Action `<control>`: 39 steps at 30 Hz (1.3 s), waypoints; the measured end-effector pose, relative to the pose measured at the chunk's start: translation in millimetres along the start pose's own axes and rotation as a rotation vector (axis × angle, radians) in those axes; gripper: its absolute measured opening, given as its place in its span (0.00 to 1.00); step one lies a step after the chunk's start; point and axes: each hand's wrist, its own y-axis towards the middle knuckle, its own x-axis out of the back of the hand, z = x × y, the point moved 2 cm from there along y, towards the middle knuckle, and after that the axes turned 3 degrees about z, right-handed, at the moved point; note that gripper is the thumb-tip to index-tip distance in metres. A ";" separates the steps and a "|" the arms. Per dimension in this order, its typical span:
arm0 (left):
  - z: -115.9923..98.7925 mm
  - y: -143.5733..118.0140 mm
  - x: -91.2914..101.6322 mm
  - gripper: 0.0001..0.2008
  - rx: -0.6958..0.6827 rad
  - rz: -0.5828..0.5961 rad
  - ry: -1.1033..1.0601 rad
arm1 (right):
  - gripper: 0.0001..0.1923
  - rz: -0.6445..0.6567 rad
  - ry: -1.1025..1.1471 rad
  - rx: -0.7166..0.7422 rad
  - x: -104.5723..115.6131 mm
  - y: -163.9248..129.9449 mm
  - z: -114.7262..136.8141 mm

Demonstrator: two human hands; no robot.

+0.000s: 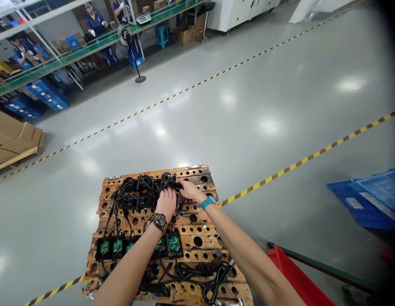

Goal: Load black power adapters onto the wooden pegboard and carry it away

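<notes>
Several black round units with finned tops (145,182) sit in two rows on a wooden board (193,229) full of round holes. My left hand (167,203), with a dark watch at the wrist, is closed over black cables (173,185) beside the far right unit (167,176). From the right, my right hand (189,190) pinches the same cables with bent fingers; a teal band is on that wrist. Fingertips of both hands are partly hidden. Thin leads run toward me to black boxes with green circuit boards (173,243), some covered by my left forearm.
Coiled black power cords (213,276) lie on the board's near side. A red sheet (296,276) and blue bins (369,199) are at right. Beyond the striped floor tape (191,87) stand a fan (138,63) and a green bench (98,42) with people working. Cartons (15,136) sit at left.
</notes>
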 end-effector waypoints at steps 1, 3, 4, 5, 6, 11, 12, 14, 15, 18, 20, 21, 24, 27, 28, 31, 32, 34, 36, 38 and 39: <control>-0.1 2.6 -1.3 0.24 0.022 0.009 -0.004 | 0.15 -0.009 0.012 -0.001 -1.7 -5.4 -1.9; -0.1 5.4 -2.7 0.24 0.057 0.033 -0.007 | 0.16 -0.053 0.051 -0.008 -2.9 -22.3 -1.8; 0.1 6.1 -2.4 0.24 0.072 0.042 -0.009 | 0.18 -0.082 0.080 -0.020 -3.1 -31.7 0.2; 0.5 6.7 -1.5 0.24 0.084 0.048 -0.011 | 0.19 -0.110 0.113 -0.036 -3.9 -40.5 3.2; 1.0 7.3 -0.2 0.24 0.092 0.052 -0.014 | 0.20 -0.138 0.151 -0.054 -5.6 -48.2 6.9; 3.6 12.0 7.3 0.23 0.088 0.068 -0.021 | 0.21 -0.271 0.346 -0.164 -33.4 -69.7 26.6; 3.7 13.2 8.4 0.23 0.087 0.070 -0.020 | 0.22 -0.306 0.392 -0.189 -41.4 -72.0 29.3; 3.2 14.9 10.1 0.22 0.090 0.073 -0.019 | 0.27 -0.379 0.490 -0.228 -57.2 -76.4 34.0; 2.7 14.9 10.9 0.22 0.091 0.073 -0.018 | 0.30 -0.410 0.541 -0.237 -64.5 -78.6 36.3; 0.5 8.1 13.7 0.22 0.074 0.066 -0.012 | 0.35 -0.455 0.639 -0.220 -83.5 -85.3 44.9; -0.1 -4.1 17.0 0.24 0.033 -0.003 0.001 | 0.36 -0.489 0.669 -0.203 -93.9 -90.2 51.2; 0.2 -12.3 19.1 0.24 0.005 -0.070 -0.003 | 0.35 -0.514 0.675 -0.198 -98.9 -92.5 54.1; 6.7 -39.2 24.8 0.20 -0.033 -0.347 -0.122 | 0.32 -0.582 0.687 -0.152 -115.4 -96.6 60.5; 21.1 -56.9 21.5 0.18 0.196 -0.545 -0.349 | 0.29 -0.602 0.629 -0.074 -133.4 -94.2 61.7; 25.0 -59.6 17.6 0.19 0.291 -0.572 -0.420 | 0.29 -0.600 0.584 -0.063 -138.5 -92.4 60.7; 26.3 -60.5 2.0 0.22 0.381 -0.504 -0.623 | 0.30 -0.552 0.425 -0.110 -148.0 -86.6 54.5; 23.7 -60.0 -3.2 0.23 0.365 -0.454 -0.682 | 0.31 -0.533 0.380 -0.139 -148.7 -85.5 52.2; 16.4 -60.1 -11.7 0.25 0.344 -0.370 -0.783 | 0.32 -0.514 0.318 -0.186 -147.1 -85.2 48.8; 9.0 -61.6 -16.8 0.26 0.350 -0.332 -0.847 | 0.33 -0.545 0.304 -0.183 -142.6 -87.5 47.8; 2.9 -62.5 -18.8 0.27 0.359 -0.313 -0.871 | 0.32 -0.583 0.319 -0.160 -137.7 -90.4 48.8; 0.6 -62.3 -18.7 0.27 0.362 -0.309 -0.870 | 0.31 -0.589 0.312 -0.158 -135.5 -91.5 49.8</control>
